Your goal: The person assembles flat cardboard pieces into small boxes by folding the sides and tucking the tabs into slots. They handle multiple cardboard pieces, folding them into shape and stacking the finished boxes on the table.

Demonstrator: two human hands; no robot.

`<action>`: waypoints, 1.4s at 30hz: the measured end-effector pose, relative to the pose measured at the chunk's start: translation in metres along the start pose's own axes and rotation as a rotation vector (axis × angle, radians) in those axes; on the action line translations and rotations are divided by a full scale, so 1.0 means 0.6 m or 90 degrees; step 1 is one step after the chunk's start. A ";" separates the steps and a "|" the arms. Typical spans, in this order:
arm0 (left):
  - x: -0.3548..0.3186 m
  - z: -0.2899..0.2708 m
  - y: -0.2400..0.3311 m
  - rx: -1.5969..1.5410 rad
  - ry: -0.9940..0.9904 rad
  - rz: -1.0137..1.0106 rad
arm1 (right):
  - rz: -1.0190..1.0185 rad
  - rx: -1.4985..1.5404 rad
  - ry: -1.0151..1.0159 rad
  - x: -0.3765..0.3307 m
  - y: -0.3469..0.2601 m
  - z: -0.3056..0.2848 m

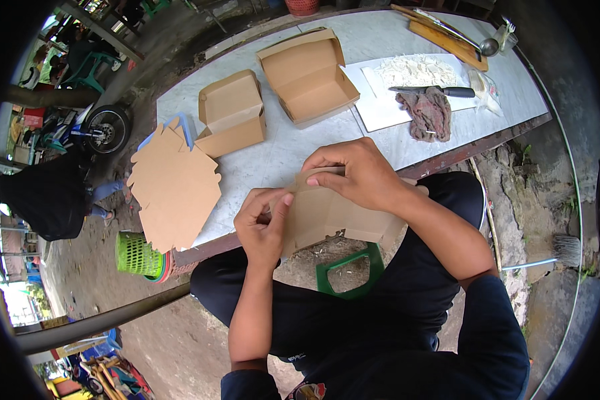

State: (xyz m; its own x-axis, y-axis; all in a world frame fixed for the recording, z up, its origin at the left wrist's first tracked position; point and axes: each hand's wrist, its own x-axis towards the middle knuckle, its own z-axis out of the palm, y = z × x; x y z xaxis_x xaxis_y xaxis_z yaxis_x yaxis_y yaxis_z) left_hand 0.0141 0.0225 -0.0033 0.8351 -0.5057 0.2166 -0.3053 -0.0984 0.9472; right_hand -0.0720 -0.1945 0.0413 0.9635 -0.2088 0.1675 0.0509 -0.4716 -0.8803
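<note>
A flat brown cardboard box blank (333,217) is held over my lap, partly folded. My left hand (263,223) pinches its left flap between thumb and fingers. My right hand (353,173) grips the blank's upper edge from above, fingers curled over it. Behind them on the pale table (287,150) lies a stack of unfolded brown blanks (177,183) hanging over the near left edge. Two folded brown boxes stand with lids open: a smaller one (230,113) on the left and a wider one (308,77) beside it.
A white cutting board (380,107) at the right carries shredded white food (417,70), a black-handled knife (433,90) and a grey rag (427,113). A wooden board (450,37) lies at the far edge. A green basket (137,255) sits under the table, a green stool (350,270) under me.
</note>
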 end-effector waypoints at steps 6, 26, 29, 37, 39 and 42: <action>0.000 0.001 -0.016 0.087 0.024 0.116 | -0.047 -0.017 -0.005 0.000 0.004 0.000; -0.005 0.005 0.011 0.198 0.093 0.277 | -0.422 -0.422 0.159 -0.028 -0.020 0.023; -0.012 0.014 0.020 -0.013 0.036 0.135 | -0.396 -0.302 0.222 -0.013 -0.008 0.054; -0.022 0.017 -0.002 -0.409 -0.072 -0.192 | -0.349 -0.134 0.034 -0.009 -0.013 0.050; -0.018 0.019 -0.006 -0.435 -0.051 -0.194 | -0.372 -0.170 0.009 -0.009 -0.006 0.052; -0.012 0.019 0.007 -0.241 -0.027 -0.171 | -0.352 -0.142 -0.006 -0.008 0.027 0.051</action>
State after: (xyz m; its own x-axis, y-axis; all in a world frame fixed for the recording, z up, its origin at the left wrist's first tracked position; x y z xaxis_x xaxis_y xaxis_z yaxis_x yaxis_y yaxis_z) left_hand 0.0016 0.0161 -0.0038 0.8400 -0.5402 -0.0512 0.1153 0.0855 0.9896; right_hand -0.0677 -0.1746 0.0126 0.8116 0.1259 0.5704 0.4908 -0.6766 -0.5490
